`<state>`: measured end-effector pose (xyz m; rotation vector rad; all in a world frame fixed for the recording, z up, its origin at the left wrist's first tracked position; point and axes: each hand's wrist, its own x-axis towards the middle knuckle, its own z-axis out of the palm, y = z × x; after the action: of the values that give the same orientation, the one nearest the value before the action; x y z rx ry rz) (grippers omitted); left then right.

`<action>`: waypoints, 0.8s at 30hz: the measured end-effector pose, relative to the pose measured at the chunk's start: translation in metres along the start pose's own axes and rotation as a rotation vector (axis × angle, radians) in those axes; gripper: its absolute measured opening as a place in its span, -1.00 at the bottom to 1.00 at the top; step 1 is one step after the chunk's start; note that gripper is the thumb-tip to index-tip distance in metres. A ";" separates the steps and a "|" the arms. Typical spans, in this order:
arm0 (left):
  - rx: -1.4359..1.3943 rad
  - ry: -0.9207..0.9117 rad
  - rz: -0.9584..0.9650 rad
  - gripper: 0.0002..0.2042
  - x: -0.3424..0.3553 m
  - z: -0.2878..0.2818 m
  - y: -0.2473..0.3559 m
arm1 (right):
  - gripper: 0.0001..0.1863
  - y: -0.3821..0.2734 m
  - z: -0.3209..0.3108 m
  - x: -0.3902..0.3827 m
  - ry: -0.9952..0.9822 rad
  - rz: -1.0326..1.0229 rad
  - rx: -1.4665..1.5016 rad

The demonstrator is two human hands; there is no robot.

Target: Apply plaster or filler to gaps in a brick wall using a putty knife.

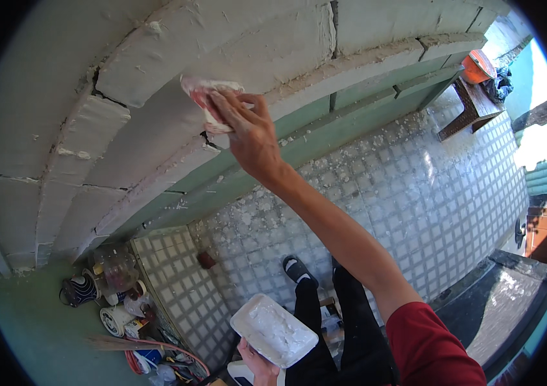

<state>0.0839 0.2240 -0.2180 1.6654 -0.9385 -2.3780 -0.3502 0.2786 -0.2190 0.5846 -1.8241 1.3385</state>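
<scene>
My right hand is raised with closed fingers on a white-and-pink smeared pad, pressed against the pale block wall near a cracked seam. Lower down, my left hand grips a white rectangular tray holding white paste. Its fingers are partly hidden by the tray. The wall has horizontal ledges, dark gaps between blocks and rough white filler along the edges, with a green section below.
White-speckled tiled floor around my sandalled feet. At lower left, a tiled step and cluttered containers, bottles and hoses. A small bench with an orange bowl stands upper right; a dark surface lies lower right.
</scene>
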 end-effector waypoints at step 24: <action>0.064 0.025 0.000 -0.40 -0.002 0.003 -0.009 | -0.84 0.053 -0.023 0.037 0.044 0.470 0.158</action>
<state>0.0847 0.2329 -0.2204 1.7125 -1.0210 -2.3455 -0.4041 0.3214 -0.2172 0.2050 -1.9010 1.8011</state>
